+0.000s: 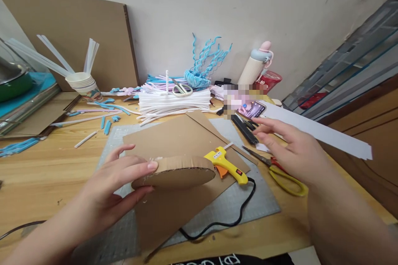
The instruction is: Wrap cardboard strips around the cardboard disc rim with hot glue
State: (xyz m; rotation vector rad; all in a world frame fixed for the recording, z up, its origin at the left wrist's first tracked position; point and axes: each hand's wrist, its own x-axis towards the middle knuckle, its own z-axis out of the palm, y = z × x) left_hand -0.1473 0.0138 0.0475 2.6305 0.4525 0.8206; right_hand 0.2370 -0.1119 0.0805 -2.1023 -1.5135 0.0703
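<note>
Between the thumb and fingers of my left hand (121, 178) is a round cardboard disc (177, 176) with a strip of cardboard around its edge, held tilted above a flat cardboard sheet (168, 132). A yellow hot glue gun (228, 165) with an orange trigger lies on the sheet, just right of the disc, its black cord curving toward me. My right hand (286, 143) hovers over the table's right side, fingers stretched forward and apart, with nothing visible in them. Near it are scissors with yellow-green handles (286, 180), a black utility knife (244, 128) and a phone (253, 109).
Under the cardboard lies a grey cutting mat (261, 198). Behind it are bundled white pipe cleaners (174, 103), small scissors (182, 88) and a blue curly pipe-cleaner piece (199, 76). Paper cups (82, 83) hold glue sticks at left. A bottle (253, 66) stands at back right.
</note>
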